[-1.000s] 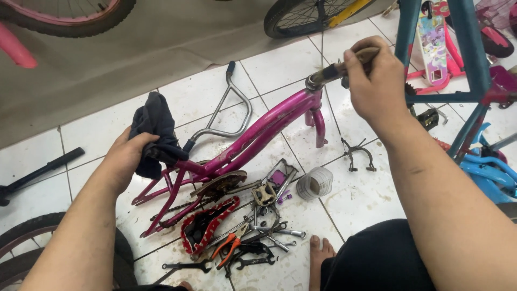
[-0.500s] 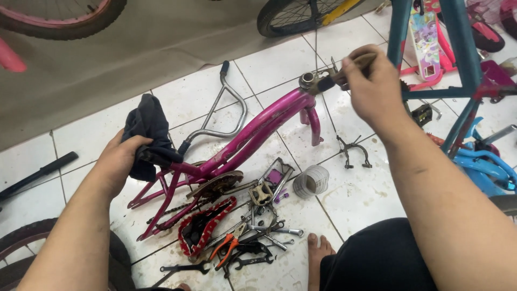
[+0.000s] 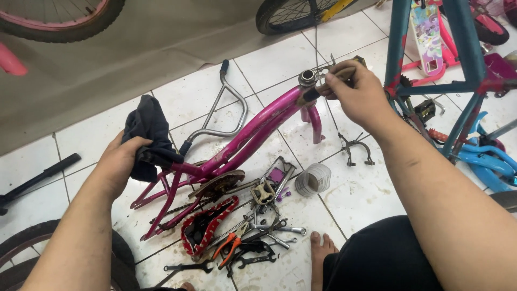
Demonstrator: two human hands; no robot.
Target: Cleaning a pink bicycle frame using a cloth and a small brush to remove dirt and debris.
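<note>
On the white tiled floor point(image 3: 371, 194) lies a small magenta steel bicycle frame point(image 3: 253, 134), stripped of wheels and tilted, its head tube raised toward the upper right. No box or tray here; the loose parts simply sit in a heap on the tiles: a red-and-black saddle point(image 3: 203, 225), orange-handled pliers point(image 3: 229, 245), dark spanners point(image 3: 253, 258), a grey pedal point(image 3: 264, 192) and a roll of clear tape point(image 3: 313, 179). The left hand point(image 3: 119, 161) is closed around a crumpled dark blue cloth point(image 3: 148, 132), pressing it at the rear end of the frame. The right hand point(image 3: 358, 94) is up at the head tube, fingers pinched on a dark-handled tool point(image 3: 311, 95) just beside the silver headset ring point(image 3: 308, 77). The paint looks scuffed, with a rusty brown chainring point(image 3: 218, 184) fixed low on the frame. A chrome handlebar point(image 3: 218, 110) rests behind it, a black brake caliper point(image 3: 355, 151) nearby, a teal frame point(image 3: 463, 59) on the right.
</note>
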